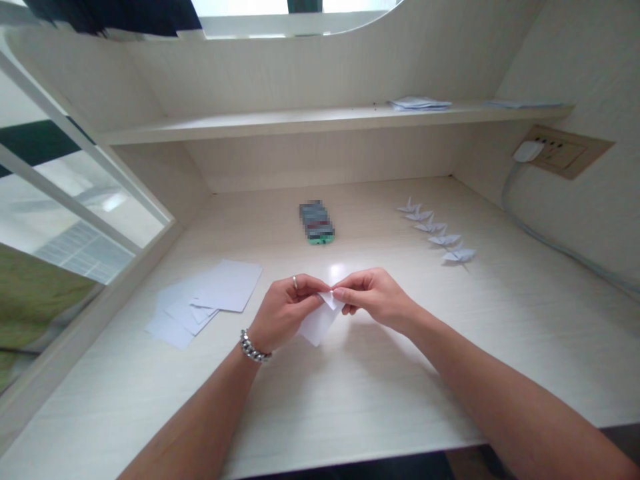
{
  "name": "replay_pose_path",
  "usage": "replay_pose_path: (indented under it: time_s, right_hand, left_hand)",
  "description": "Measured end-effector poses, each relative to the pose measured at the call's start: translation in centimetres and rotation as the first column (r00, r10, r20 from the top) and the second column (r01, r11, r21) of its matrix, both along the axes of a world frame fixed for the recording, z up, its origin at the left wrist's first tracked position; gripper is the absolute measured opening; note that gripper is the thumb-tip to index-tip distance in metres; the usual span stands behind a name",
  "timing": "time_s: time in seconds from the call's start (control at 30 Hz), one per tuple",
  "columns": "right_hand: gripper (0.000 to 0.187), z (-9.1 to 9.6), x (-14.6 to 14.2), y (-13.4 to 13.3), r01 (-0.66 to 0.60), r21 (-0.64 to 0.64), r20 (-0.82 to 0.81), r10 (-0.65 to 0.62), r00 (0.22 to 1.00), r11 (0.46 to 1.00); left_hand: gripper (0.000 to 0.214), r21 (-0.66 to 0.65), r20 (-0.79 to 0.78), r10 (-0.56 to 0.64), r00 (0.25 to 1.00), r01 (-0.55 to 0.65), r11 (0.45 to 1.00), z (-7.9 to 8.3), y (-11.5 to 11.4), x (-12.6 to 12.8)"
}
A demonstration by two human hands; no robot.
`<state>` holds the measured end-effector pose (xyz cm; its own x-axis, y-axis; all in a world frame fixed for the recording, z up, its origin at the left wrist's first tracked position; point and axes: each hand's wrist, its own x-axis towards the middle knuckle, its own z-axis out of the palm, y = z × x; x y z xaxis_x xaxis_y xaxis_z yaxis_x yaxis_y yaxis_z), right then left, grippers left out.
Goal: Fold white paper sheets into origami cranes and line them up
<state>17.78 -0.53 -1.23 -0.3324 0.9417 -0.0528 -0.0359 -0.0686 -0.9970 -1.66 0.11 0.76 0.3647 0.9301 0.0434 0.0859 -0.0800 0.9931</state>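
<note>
Over the middle of the desk (380,387), left hand (284,312) and right hand (374,298) both pinch one folded paper (317,325), held just above the surface. Judgement: align edges, then press the crease firmly. Pale wood-grain top: loose sheets (210,297) left, paper cranes (440,235) in a row right, phone (317,223) behind. Shelf (280,123) above; wall socket (561,152) right.

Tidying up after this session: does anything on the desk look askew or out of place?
Only the loose sheets beside the left hand: fanned and overlapping, not squared. The cranes sit in a neat row; the held paper looks untorn.
</note>
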Motion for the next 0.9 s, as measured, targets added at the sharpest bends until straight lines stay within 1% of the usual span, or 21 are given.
replay_pose_path:
  time_s: [0.13, 0.37, 0.5, 0.67, 0.77, 0.9]
  right_hand:
    - [0.027, 0.0, 0.1, 0.1, 0.005, -0.023, -0.007, -0.005, 1.000, 1.000]
    - [0.025, 0.6, 0.2, -0.1, -0.005, -0.069, -0.026, 0.003, 1.000, 0.998]
    - [0.024, 0.5, 0.1, -0.1, -0.016, -0.080, -0.033, 0.013, 0.999, 0.997]
    - [0.024, 0.5, 0.1, -0.2, -0.022, -0.079, -0.059, 0.017, 0.998, 0.997]
    - [0.025, 0.5, 0.1, -0.3, -0.019, -0.091, -0.059, 0.014, 0.998, 0.996]
    - [0.028, 0.7, 0.2, -0.2, 0.003, -0.110, -0.056, -0.009, 0.998, 0.994]
  left_hand:
    - [0.012, 0.013, 0.027, -0.006, 1.000, 0.006, 1.000, 0.1, 0.0, -0.1]
    - [0.009, 0.060, -0.083, 0.033, 0.996, -0.028, 0.998, -0.3, -0.2, 0.0]
    - [0.015, 0.070, -0.086, 0.026, 0.996, -0.020, 0.997, -0.6, -0.2, 0.1]
    - [0.012, 0.148, -0.105, 0.057, 0.993, -0.041, 0.988, -1.0, -0.1, 0.0]
    - [0.013, 0.141, -0.108, 0.042, 0.993, -0.027, 0.990, -1.0, 0.0, -0.2]
    - [0.017, 0.110, -0.101, -0.020, 0.995, 0.031, 0.993, -1.0, 0.1, -0.5]
